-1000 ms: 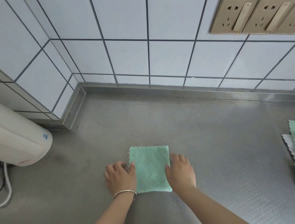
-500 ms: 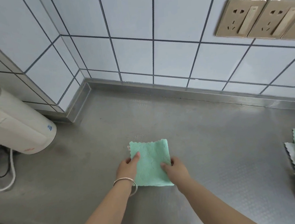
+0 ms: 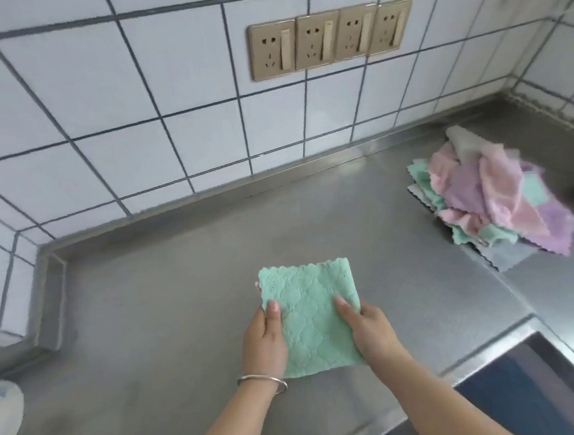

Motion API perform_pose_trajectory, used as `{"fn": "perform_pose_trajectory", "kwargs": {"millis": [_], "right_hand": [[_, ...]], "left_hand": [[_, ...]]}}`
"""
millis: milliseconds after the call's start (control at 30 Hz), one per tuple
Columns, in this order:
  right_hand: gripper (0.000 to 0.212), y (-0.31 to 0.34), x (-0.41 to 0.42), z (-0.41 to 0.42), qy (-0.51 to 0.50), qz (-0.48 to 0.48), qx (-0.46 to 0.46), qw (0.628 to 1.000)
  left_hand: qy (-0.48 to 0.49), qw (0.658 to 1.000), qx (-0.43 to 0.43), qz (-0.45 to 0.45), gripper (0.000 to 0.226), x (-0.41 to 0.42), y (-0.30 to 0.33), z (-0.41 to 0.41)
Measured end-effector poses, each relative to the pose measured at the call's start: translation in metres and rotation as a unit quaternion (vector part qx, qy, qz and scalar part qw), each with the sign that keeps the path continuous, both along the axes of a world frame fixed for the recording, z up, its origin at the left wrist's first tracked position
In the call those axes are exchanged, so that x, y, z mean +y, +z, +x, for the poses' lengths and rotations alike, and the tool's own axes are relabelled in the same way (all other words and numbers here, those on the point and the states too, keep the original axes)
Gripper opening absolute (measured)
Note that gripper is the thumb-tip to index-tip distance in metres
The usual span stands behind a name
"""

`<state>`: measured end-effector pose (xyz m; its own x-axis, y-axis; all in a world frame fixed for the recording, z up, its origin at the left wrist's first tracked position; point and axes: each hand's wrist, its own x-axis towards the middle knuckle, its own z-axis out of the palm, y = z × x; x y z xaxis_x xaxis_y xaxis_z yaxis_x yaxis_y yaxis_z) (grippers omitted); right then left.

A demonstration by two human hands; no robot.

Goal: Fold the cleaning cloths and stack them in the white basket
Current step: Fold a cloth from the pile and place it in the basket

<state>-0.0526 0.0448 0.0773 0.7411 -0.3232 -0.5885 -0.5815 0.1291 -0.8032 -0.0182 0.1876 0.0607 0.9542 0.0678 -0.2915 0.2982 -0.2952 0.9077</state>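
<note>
Both hands' fingers (image 3: pixel 273 308) pinch the green cloth (image 3: pixel 310 313) between them by its side edges.

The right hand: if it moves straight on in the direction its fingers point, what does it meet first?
Probably bare steel counter, then the tiled wall. The right hand points up-left over the green cloth, well away from the cloth pile.

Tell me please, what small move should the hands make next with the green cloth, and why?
Probably lift the folded green cloth off the steel counter and carry it toward the basket. The left hand and right hand already pinch its two sides, thumbs on top, and it looks neatly folded. No white basket is clearly in view, so finding it comes first.
</note>
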Motion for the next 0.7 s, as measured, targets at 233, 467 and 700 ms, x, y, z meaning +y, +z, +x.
{"fn": "perform_pose_trajectory", "kwargs": {"millis": [233, 467, 700], "right_hand": [[0.016, 0.017, -0.007, -0.121, -0.223, -0.094, -0.033, 0.970], [0.014, 0.027, -0.036, -0.278, -0.410, -0.139, -0.052, 0.900], [0.015, 0.022, -0.023, -0.474, -0.605, -0.137, -0.065, 0.782]], "left_hand": [[-0.215, 0.973, -0.060, 0.057, 0.030, -0.048, 0.004, -0.056], [-0.421, 0.899, -0.119, 0.007, 0.030, -0.125, 0.018, -0.171], [-0.616, 0.778, -0.117, -0.037, 0.025, -0.172, 0.035, -0.357]]}}
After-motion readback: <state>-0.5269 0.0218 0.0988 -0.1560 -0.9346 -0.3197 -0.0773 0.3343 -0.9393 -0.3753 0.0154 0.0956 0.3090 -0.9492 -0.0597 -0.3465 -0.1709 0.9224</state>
